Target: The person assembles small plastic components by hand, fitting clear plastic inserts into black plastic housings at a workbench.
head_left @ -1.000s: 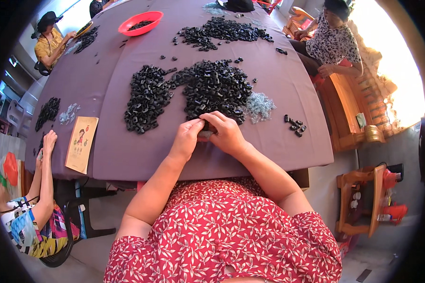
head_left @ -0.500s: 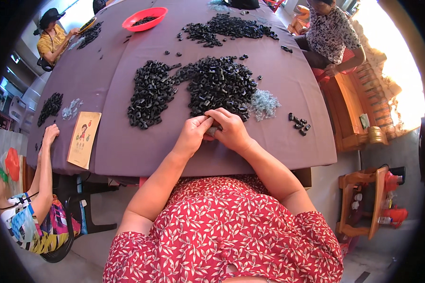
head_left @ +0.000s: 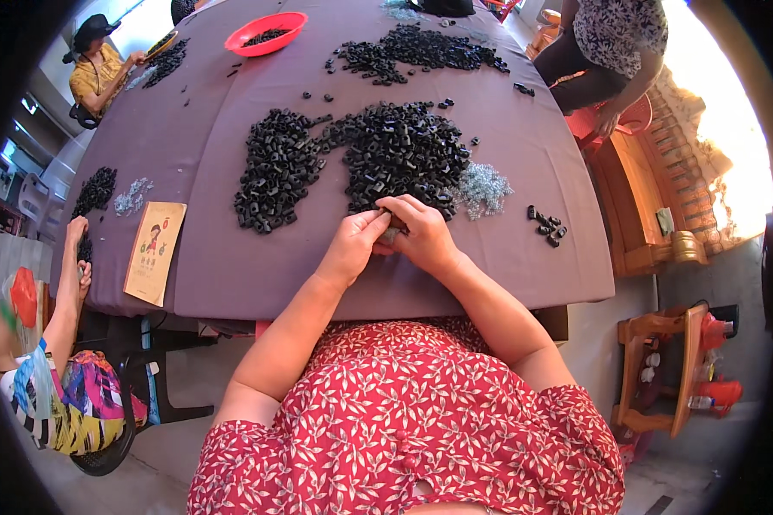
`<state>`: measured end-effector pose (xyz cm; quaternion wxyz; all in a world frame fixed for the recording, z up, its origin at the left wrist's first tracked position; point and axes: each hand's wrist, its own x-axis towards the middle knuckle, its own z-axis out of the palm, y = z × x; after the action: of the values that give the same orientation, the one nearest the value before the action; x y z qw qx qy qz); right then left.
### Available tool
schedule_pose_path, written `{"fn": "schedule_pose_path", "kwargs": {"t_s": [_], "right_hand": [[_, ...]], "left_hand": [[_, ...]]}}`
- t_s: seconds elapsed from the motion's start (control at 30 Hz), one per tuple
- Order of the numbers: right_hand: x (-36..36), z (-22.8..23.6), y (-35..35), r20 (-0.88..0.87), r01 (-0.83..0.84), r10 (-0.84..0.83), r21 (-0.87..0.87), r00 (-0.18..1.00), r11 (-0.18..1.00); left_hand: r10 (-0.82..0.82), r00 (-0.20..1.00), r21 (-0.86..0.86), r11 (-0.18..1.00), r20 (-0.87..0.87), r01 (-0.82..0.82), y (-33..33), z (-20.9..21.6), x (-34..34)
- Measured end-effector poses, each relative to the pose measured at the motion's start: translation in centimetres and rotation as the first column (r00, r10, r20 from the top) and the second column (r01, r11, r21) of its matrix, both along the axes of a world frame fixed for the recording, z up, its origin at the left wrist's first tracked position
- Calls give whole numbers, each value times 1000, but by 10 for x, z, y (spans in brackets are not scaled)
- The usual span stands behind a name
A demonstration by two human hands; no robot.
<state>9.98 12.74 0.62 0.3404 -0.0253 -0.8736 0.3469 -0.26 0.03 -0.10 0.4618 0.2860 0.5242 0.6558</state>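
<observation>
My left hand [head_left: 352, 245] and my right hand [head_left: 419, 233] meet over the near part of the table, fingertips pressed together. Between them is something small and greyish, mostly covered by the fingers, so its kind does not show. Just beyond my hands lies a large heap of small black plastic pieces [head_left: 404, 154]. A second heap of the same black pieces [head_left: 275, 172] spreads to its left. Right of the big heap sits a pile of small clear pieces [head_left: 484, 190]. A few joined-looking black pieces [head_left: 547, 226] lie apart, farther right.
The table has a purple-brown cloth [head_left: 232, 275]. A booklet [head_left: 155, 254] lies at left, near a co-worker's hands [head_left: 79, 249]. More black pieces [head_left: 416, 51] and a red basin [head_left: 266, 34] are farther back. Another person [head_left: 618, 51] is at right, beside a red chair [head_left: 631, 116].
My hands stay together in nearly the same place. The person at far right has risen and leans away from the chair. The left co-worker's hands have shifted at the table edge.
</observation>
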Motion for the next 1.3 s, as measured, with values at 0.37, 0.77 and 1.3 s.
{"fn": "schedule_pose_path", "kwargs": {"t_s": [0.37, 0.77, 1.3], "right_hand": [[0, 2, -2, -18, 14, -13, 71, 1000, 997], [5, 6, 1, 43, -10, 8, 38, 999, 999], [53, 29, 92, -110, 618, -611, 41, 784, 785]], "left_hand": [[73, 997, 61, 995, 16, -74, 2, 1, 6], [101, 994, 51, 994, -34, -99, 3, -1, 10], [60, 996, 25, 998, -73, -58, -1, -1, 10]]}}
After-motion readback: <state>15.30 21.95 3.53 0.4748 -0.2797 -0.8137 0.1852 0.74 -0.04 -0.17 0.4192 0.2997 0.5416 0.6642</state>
